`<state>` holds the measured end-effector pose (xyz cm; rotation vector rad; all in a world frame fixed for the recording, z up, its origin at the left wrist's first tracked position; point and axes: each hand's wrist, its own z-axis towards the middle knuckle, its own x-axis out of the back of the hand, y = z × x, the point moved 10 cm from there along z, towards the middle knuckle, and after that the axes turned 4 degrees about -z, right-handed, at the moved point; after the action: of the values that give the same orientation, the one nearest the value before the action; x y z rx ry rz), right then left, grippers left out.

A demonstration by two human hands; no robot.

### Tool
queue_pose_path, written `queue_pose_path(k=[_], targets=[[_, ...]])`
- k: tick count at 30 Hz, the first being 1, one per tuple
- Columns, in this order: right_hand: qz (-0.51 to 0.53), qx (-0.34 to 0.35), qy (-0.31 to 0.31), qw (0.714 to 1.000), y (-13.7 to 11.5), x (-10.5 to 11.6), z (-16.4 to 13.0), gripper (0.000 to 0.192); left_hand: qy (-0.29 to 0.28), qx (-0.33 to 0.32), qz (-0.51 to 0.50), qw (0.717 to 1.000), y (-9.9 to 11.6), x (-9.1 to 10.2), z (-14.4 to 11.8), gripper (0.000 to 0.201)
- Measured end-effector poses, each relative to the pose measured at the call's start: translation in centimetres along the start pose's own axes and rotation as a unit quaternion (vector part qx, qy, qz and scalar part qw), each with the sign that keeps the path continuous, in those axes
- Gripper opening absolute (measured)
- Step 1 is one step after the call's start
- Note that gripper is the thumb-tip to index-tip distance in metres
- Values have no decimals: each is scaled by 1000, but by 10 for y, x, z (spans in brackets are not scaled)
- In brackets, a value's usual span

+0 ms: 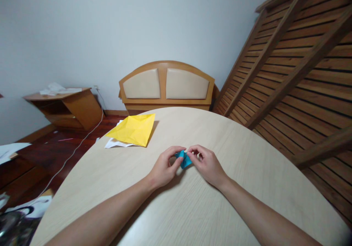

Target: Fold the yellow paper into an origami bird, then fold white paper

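Over a round, pale wooden desk [247, 161], left fingers [176, 164] and right fingers [195, 159] pinched folded blue paper [186, 161] — tugs could rip it.

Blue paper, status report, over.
Left hand and right hand: both pinching the blue paper. Blue paper: folded small. Yellow sheet: off to the left, apart from both hands.
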<state>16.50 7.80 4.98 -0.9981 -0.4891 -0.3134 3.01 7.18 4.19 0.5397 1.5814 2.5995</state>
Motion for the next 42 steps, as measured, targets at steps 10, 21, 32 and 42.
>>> queue_pose_path(k=[10,21,32,42], targets=[[-7,9,-12,1000,-1,-3,-1,10,44,51,-87,994,-15,7,2,23],[2,-13,-9,1000,5,-3,1,12,69,37,-149,986,-16,9,2,19],[20,-14,-12,1000,8,-2,0,12,-19,31,-147,988,-10,-4,0,16],[78,-62,10,995,15,-1,2,16,45,61,-92,993,-19,9,2,18]])
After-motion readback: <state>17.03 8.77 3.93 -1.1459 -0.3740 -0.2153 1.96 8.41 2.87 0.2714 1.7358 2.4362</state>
